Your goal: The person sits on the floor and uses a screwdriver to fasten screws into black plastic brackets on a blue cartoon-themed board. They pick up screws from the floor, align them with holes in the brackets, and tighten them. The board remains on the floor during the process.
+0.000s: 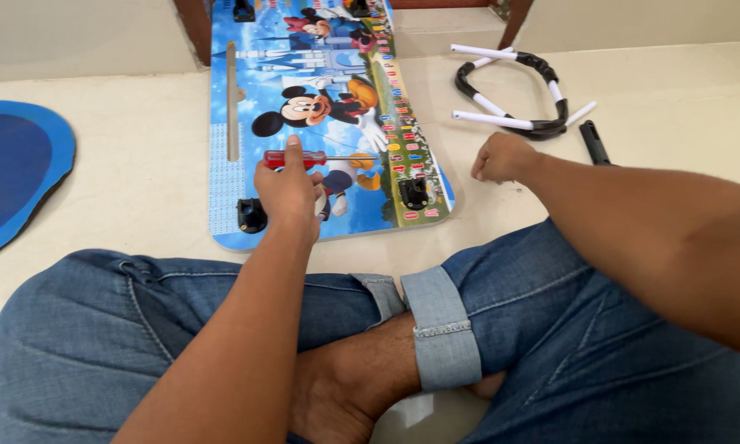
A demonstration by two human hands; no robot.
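Observation:
My left hand grips a screwdriver with a red handle, its thin shaft pointing right over a colourful cartoon-printed board lying flat on the floor. Black brackets sit at the board's near corners, one just left of my left hand and one to its right. My right hand rests on the floor beside the board's right edge, fingers curled in a fist; whether it holds anything small is hidden. My crossed legs in blue jeans fill the foreground.
Bent black-and-white tube legs lie on the beige floor beyond my right hand, with a short black piece beside them. A blue round mat lies at the left. Dark wooden furniture legs stand at the top.

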